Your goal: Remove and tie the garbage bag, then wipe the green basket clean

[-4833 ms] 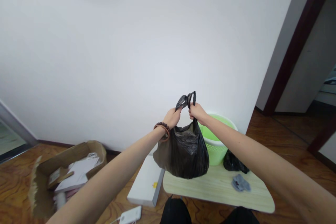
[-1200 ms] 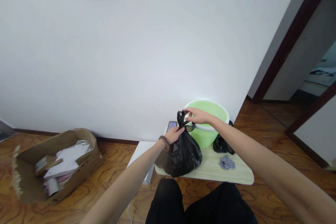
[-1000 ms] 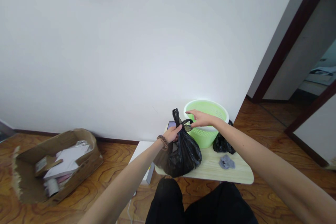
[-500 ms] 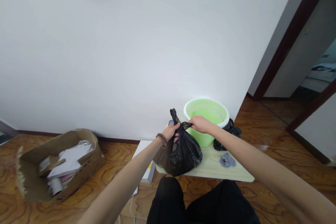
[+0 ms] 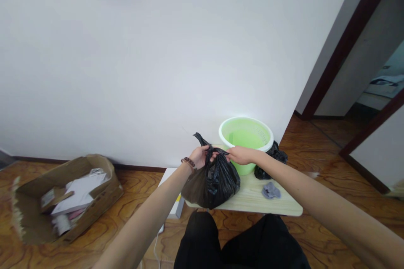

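Note:
A full black plastic bag rests on the pale wooden table, its top gathered and twisted. My left hand, with a beaded bracelet at the wrist, is closed around the left side of the bag's neck; one twisted end sticks up above it. The fingers of my right hand pinch another end of the bag, drawn out to the right. Just behind the right hand stands a green basket with a white rim. A small grey cloth lies on the table below my right forearm.
Another black bag sits at the right of the basket. On the floor to the left is an open cardboard box with papers and a roll inside. A white box stands at the table's left. A white wall rises behind.
My left hand has shifted a little left, and the bag's upright end now leans left. My right hand has come slightly lower, still on its end of the bag. The view has moved slightly.

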Action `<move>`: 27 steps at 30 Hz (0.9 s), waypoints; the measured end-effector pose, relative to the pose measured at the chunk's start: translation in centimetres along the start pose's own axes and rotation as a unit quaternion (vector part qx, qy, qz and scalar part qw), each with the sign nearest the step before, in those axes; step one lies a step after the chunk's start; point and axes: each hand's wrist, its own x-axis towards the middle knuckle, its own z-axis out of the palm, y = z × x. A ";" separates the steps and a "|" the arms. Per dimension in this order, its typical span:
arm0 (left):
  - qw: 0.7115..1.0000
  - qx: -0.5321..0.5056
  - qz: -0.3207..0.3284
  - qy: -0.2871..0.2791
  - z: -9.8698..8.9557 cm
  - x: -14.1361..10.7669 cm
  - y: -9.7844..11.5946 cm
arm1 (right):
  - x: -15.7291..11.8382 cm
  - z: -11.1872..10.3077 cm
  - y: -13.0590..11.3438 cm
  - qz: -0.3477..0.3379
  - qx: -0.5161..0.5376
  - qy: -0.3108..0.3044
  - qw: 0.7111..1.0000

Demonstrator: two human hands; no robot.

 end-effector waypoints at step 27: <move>0.973 0.196 0.101 0.073 -1.1 0.8 -0.7 | 0.4 4.2 -1.4 -0.025 0.070 -0.020 0.997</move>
